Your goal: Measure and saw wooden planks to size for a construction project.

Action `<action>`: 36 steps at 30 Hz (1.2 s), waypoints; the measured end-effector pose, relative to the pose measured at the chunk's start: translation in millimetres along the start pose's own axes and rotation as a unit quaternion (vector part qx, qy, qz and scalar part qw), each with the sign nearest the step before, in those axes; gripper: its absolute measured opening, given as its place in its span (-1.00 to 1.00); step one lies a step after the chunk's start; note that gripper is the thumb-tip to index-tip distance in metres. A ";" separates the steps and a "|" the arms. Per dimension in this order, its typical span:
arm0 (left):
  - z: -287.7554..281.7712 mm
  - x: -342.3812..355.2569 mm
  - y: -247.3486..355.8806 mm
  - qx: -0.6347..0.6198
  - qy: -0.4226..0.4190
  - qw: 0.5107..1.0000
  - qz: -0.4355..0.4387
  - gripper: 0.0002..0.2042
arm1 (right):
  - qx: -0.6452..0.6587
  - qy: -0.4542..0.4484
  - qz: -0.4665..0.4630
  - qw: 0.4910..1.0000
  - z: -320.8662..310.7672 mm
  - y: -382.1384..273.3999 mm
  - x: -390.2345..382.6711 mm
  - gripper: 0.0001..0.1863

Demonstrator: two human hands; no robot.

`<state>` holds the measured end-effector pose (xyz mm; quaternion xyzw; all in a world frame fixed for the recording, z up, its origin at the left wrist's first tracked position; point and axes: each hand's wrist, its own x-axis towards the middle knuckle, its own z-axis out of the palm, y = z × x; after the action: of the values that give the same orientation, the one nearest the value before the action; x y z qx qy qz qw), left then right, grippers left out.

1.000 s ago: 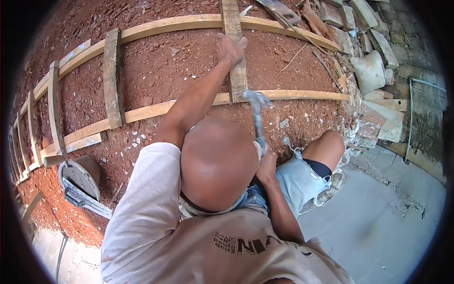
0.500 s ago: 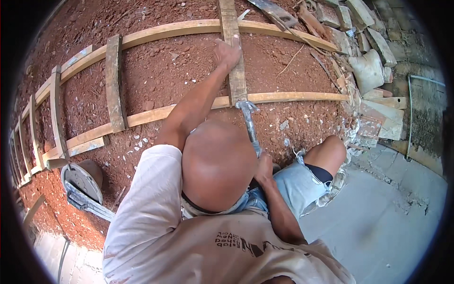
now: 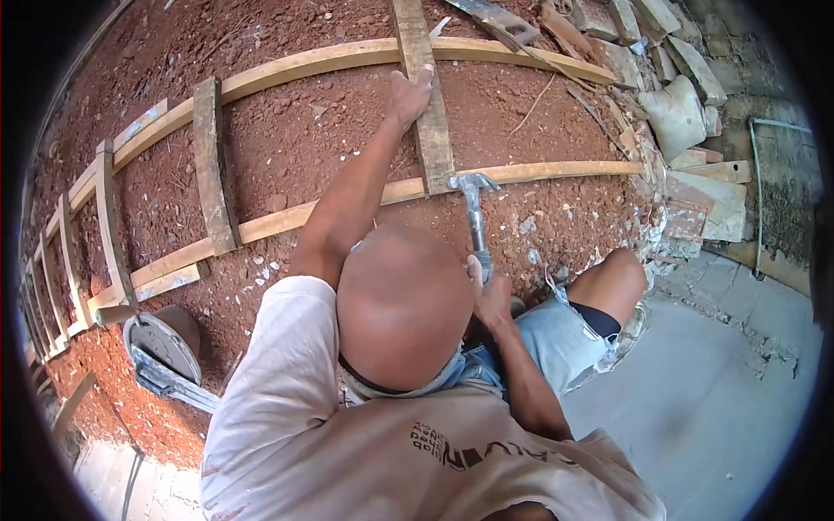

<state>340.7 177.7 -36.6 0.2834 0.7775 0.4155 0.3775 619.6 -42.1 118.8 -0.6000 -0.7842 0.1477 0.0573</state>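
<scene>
My left hand (image 3: 410,95) grips the edge of a rough wooden plank (image 3: 431,130), which lies across two long curved wooden rails. In my right hand (image 3: 492,295), low in front of my bent knees, is a claw hammer (image 3: 475,217) held by its handle. The hammer's metal head is close beside the plank's near end, above the near rail (image 3: 556,171). Whether it touches the wood I cannot tell. The far rail (image 3: 313,61) passes beneath the plank just beyond my left hand. No nail can be made out.
More crosspieces (image 3: 213,165) join the rails on the left, over red soil. A bucket (image 3: 165,343) with a tool across it stands at lower left. A handsaw (image 3: 499,22) lies at the far side. Stacked bricks (image 3: 695,69) and a pale sack (image 3: 676,117) line the right, above grey concrete (image 3: 686,391).
The hammer head has shifted from over the plank's near end to its right side, and the handle stands straighter. My left hand keeps its place on the plank.
</scene>
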 end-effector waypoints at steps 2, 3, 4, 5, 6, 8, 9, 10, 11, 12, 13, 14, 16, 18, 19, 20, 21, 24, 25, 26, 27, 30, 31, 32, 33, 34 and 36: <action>-4.6 7.3 -1.4 0.025 0.058 0.998 0.025 -0.10 | 0.178 -0.044 0.116 0.976 -11.8 31.5 17.4 -0.47; -2.9 4.7 -7.4 -0.025 0.006 1.000 0.010 -0.12 | 0.212 0.028 0.069 0.974 -34.5 43.6 32.5 -0.49; -5.3 12.1 -8.1 -0.067 -0.056 0.996 -0.016 -0.14 | 0.274 0.100 -0.003 0.957 -64.9 50.7 48.5 -0.52; -6.5 12.0 -13.4 -0.083 -0.058 0.994 0.040 -0.16 | 0.358 0.144 0.006 0.922 -95.1 51.7 63.4 -0.51; -8.1 17.6 -13.6 -0.083 -0.057 0.994 0.038 -0.16 | 0.509 0.181 -0.024 0.841 -133.4 49.6 74.9 -0.48; -13.5 16.8 -19.8 -0.080 -0.106 0.991 -0.033 -0.19 | 0.560 0.165 -0.149 0.798 -146.2 19.1 67.5 -0.50; -15.7 16.9 -19.4 -0.047 -0.075 0.995 -0.041 -0.23 | 0.616 0.190 -0.245 0.724 -137.0 4.8 57.4 -0.51; -18.7 15.4 -19.2 -0.057 -0.040 0.997 -0.011 -0.23 | 0.658 0.213 -0.352 0.631 -131.8 -7.1 52.0 -0.50; -20.9 14.4 -17.2 -0.037 -0.065 0.997 -0.005 -0.24 | 0.606 0.233 -0.308 0.695 -91.5 -17.5 35.2 -0.48; -22.2 10.4 -16.0 -0.028 -0.091 0.995 0.007 -0.25 | 0.487 0.191 -0.143 0.840 -59.7 -28.8 21.5 -0.45; -24.7 9.3 -13.0 -0.097 -0.137 0.986 -0.008 -0.20 | 0.155 -0.030 0.040 0.987 -38.4 -21.8 11.6 -0.41; -25.1 5.8 -10.2 -0.084 -0.140 0.987 -0.009 -0.20 | 0.018 -0.282 0.120 0.952 -22.6 -16.3 8.5 -0.37; -29.2 5.6 -4.4 -0.029 -0.071 0.997 0.034 -0.22 | 0.104 -0.175 0.087 0.975 -13.1 7.9 19.1 -0.40; -29.4 6.2 -4.7 -0.073 -0.148 0.985 -0.041 -0.23 | 0.246 -0.075 0.092 0.962 -39.7 31.9 32.5 -0.49; -28.2 5.5 -7.0 -0.056 -0.121 0.991 -0.003 -0.21 | 0.275 0.104 -0.027 0.955 -54.6 35.1 42.7 -0.56; -28.2 8.1 -7.9 -0.042 -0.106 0.993 0.008 -0.20 | 0.369 0.119 -0.017 0.922 -67.9 34.7 49.1 -0.55; -27.2 8.6 -10.2 -0.036 -0.109 0.993 -0.009 -0.20 | 0.410 0.085 -0.017 0.908 -79.1 30.5 52.2 -0.54; -25.5 7.1 -14.7 -0.096 -0.103 0.990 0.011 -0.21 | 0.611 0.203 -0.211 0.735 -71.0 2.7 35.5 -0.46; -26.1 7.5 -14.3 -0.066 -0.102 0.993 0.000 -0.22 | 0.661 0.254 -0.253 0.659 -60.4 -0.3 30.3 -0.42; -26.2 5.2 -14.1 -0.051 -0.101 0.994 -0.001 -0.22 | 0.552 0.158 -0.127 0.809 -36.9 -4.6 16.2 -0.44; -26.5 2.7 -13.1 -0.037 -0.107 0.994 -0.013 -0.22 | 0.272 -0.009 0.042 0.961 -19.9 -1.6 7.6 -0.44; -32.8 -1.3 -1.9 -0.103 -0.138 0.985 -0.007 -0.24 | 0.149 -0.259 0.220 0.928 32.1 20.6 -11.3 -0.44; -31.7 -7.2 -0.4 0.005 -0.042 0.998 0.054 -0.35 | 0.180 -0.238 0.175 0.938 44.1 29.9 -12.5 -0.44; -34.2 -8.4 2.5 0.029 -0.060 0.997 0.031 -0.35 | 0.218 -0.202 0.161 0.941 51.5 36.9 -15.3 -0.41; -32.5 -11.2 4.5 0.005 -0.060 0.998 0.023 -0.37 | 0.227 -0.149 0.167 0.948 55.9 42.8 -12.2 -0.37; -32.4 -12.1 6.2 -0.028 -0.073 0.997 0.029 -0.39 | 0.261 -0.146 0.143 0.943 56.1 45.1 -9.1 -0.37; -26.5 -18.5 3.9 -0.040 -0.060 0.997 0.029 -0.39 | 0.347 -0.104 0.166 0.917 49.9 42.7 3.6 -0.36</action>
<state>329.7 154.2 -16.9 0.3153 0.7278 0.4391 0.4221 644.7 -36.6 58.2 -0.6453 -0.5741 0.4795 0.1551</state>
